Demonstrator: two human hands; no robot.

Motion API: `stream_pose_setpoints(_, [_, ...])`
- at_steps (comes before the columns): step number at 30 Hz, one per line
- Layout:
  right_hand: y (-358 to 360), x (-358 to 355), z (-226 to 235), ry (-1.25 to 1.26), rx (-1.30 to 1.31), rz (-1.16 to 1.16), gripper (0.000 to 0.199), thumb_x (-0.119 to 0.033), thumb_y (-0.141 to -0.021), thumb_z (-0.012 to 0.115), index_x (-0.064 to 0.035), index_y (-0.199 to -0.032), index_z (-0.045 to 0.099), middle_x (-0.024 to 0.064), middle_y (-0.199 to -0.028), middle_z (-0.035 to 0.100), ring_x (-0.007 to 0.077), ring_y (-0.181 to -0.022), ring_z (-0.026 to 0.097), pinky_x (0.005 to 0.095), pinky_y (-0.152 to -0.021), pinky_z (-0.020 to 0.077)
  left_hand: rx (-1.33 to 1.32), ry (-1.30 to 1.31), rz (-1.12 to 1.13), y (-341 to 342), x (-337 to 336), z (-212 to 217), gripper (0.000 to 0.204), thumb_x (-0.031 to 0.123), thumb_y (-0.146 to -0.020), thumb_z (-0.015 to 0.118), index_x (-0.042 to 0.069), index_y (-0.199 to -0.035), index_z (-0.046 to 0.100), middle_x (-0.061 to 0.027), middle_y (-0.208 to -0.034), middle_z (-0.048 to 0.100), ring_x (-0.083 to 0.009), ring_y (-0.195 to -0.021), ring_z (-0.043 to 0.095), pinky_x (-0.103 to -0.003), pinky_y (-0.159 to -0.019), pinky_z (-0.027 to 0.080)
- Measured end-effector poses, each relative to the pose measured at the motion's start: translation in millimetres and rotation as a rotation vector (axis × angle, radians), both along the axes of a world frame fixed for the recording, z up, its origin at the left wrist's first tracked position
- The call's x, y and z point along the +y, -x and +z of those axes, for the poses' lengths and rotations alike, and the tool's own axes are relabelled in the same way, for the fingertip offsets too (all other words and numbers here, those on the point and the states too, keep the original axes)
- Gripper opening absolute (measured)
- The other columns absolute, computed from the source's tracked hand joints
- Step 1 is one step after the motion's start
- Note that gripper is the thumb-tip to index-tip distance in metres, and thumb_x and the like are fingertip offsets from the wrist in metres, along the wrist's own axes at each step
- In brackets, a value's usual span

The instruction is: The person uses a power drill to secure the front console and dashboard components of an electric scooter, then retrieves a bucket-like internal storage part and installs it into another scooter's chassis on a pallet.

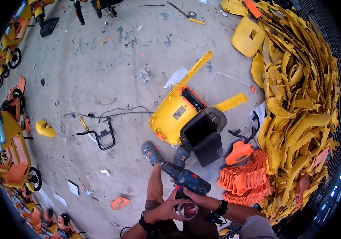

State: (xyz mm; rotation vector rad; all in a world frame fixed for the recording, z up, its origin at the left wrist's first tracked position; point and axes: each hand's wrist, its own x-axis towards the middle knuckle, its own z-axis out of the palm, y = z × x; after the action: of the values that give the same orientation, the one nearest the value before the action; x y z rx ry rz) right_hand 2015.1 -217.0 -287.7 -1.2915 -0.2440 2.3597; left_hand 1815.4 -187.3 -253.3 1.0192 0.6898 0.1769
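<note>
A dark blue cordless power tool (188, 180) with a long black nose lies across the space before my knees, its nose pointing up and left. My right hand (197, 199) is closed around its lower part, the fingers partly hidden. Beside it, my left hand (169, 208) curls around a round, clear-rimmed thing (187, 210) with a reddish inside; its exact kind is unclear. Beyond my feet lies a yellow plastic body panel (172, 115) with long arms, next to a black plastic bin-shaped part (206, 133).
A tall heap of yellow plastic panels (298, 99) fills the right side, with stacked orange parts (244, 175) at its near edge. Yellow-and-orange scooters (13, 147) line the left. A bent black tube frame (104, 135), a cable (118, 109) and scraps lie on the concrete floor (90, 67).
</note>
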Motion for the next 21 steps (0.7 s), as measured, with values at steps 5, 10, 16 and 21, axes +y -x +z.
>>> stream_pose_setpoints(5, [-10, 9, 7, -0.164, -0.042, 0.084, 0.035, -0.03, -0.099, 0.065, -0.0042, -0.121, 0.057, 0.0042, -0.109, 0.062, 0.0113, -0.094, 0.061, 0.0269, -0.081, 0.0528, -0.029, -0.12, 0.047, -5, 0, 4, 0.071, 0.019, -0.064, 0.093, 0.013, -0.129, 0.065, -0.0183, -0.146, 0.033, -0.0378, -0.137, 0.034, -0.041, -0.111, 0.036])
stream_pose_setpoints(10, [-15, 32, 11, -0.338, -0.089, 0.273, 0.076, -0.035, -0.082, 0.083, 0.0012, -0.134, 0.042, 0.0122, -0.122, 0.043, 0.0184, -0.111, 0.051, 0.0321, -0.093, 0.0457, -0.034, -0.22, 0.095, -3, -9, 9, 0.074, 0.02, -0.061, 0.094, 0.012, -0.129, 0.066, -0.0189, -0.149, 0.033, -0.0392, -0.136, 0.036, -0.042, -0.114, 0.034])
stream_pose_setpoints(16, [-44, 56, -11, -0.69, -0.101, 0.468, 0.07, -0.038, -0.089, 0.073, 0.0005, -0.14, 0.044, 0.0209, -0.127, 0.054, 0.0385, -0.12, 0.052, 0.0437, -0.106, 0.0378, 0.108, -0.32, 0.263, 9, -2, 20, 0.062, 0.022, -0.058, 0.095, 0.014, -0.115, 0.074, -0.0194, -0.138, 0.049, -0.0369, -0.135, 0.039, -0.044, -0.115, 0.033])
stream_pose_setpoints(21, [-98, 54, -118, -1.208, -1.136, 0.89, 0.053, -0.025, -0.087, 0.066, -0.004, -0.134, 0.056, 0.0198, -0.128, 0.058, 0.0366, -0.126, 0.051, 0.05, -0.109, 0.035, 0.218, -0.348, 0.359, 25, 9, 30, 0.053, 0.011, -0.061, 0.092, 0.006, -0.11, 0.074, -0.0179, -0.126, 0.059, -0.0318, -0.11, 0.058, -0.043, -0.099, 0.045])
